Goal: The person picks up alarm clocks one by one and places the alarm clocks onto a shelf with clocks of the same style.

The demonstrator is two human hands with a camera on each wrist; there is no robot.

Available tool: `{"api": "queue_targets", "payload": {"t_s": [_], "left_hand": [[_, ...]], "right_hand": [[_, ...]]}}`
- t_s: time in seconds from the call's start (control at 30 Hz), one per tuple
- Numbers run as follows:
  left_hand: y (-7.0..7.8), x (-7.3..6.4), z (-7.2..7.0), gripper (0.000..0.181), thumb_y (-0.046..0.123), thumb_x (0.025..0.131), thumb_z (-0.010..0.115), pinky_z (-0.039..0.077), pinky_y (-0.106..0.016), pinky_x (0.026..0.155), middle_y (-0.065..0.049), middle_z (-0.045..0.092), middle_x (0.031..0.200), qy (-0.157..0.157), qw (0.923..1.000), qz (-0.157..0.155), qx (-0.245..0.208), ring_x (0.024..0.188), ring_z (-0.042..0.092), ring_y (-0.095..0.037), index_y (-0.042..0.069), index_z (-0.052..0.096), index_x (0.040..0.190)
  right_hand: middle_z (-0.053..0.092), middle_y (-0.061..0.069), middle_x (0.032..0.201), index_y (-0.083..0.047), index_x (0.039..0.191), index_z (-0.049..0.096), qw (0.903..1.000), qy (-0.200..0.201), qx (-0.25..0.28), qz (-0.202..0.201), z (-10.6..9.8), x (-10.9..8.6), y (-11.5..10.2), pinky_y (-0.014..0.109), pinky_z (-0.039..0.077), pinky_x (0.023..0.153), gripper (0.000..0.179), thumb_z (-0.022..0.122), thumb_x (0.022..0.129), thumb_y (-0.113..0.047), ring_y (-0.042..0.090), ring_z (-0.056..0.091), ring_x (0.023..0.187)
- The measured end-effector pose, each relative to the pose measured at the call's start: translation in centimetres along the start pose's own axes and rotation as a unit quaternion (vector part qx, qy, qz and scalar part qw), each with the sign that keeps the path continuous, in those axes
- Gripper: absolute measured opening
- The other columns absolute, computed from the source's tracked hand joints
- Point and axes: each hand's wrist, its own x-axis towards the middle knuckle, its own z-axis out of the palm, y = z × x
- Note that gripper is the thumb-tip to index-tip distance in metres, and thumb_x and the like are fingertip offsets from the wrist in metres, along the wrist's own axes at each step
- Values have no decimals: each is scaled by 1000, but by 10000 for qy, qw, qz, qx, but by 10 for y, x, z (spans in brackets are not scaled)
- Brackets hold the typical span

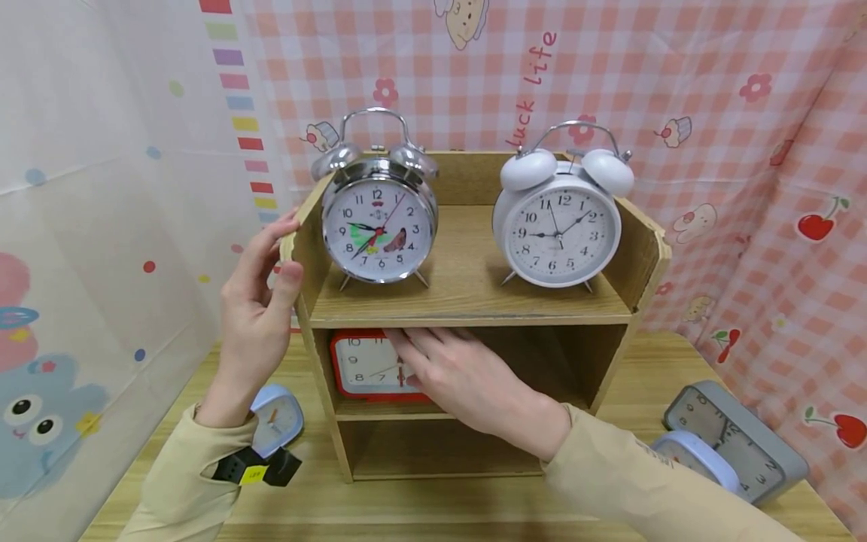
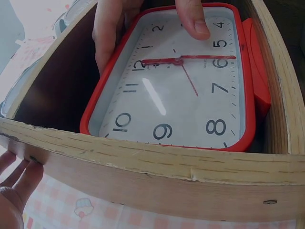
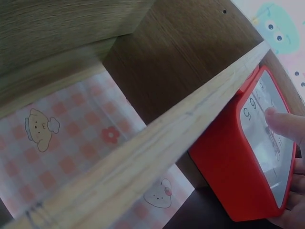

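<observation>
Pinching the red clock [image 2: 164, 98] with the right hand [image 1: 463, 376]; resting the left hand [image 1: 256, 312], with fingers slightly spread, against the wooden shelf [image 1: 463, 282].

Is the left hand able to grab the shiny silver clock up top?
Probably yes: the left hand is touching the wooden side panel, close to the silver clock. That panel stands between them, but the way round its front looks free.

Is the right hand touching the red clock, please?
Touching. The right hand grips the red clock: the left wrist view shows the thumb resting on the clock's face.
</observation>
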Motion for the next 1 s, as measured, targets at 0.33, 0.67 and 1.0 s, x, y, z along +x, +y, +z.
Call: {"api": "queue_targets", "payload": {"t_s": [0.33, 0.67, 1.0], "left_hand": [[1, 0, 2, 51, 36, 107, 61, 27, -20, 48, 9, 61, 154, 67, 9995, 43, -321, 131, 62, -7, 2, 57, 144], [0, 0, 2, 52, 37, 106, 61, 28, -20, 49, 9, 62, 153, 99, 9995, 39, -307, 130, 62, -7, 3, 57, 145], [0, -1, 3, 49, 34, 107, 60, 25, -21, 49, 9, 61, 154, 106, 9993, 44, -361, 135, 60, -7, 3, 57, 145]], "right_hand": [[69, 6, 137, -7, 142, 60, 9999, -32, 59, 95, 3, 1, -1, 33, 53, 108, 63, 84, 88, -30, 21, 66, 125], [69, 5, 136, -9, 142, 60, 9998, 29, 54, 178, 3, 2, -2, 33, 53, 108, 60, 81, 91, -32, 19, 66, 125], [68, 2, 139, -13, 146, 57, 9993, -53, 82, 348, 3, -2, -5, 36, 52, 108, 69, 82, 89, -41, 19, 64, 128]]}}
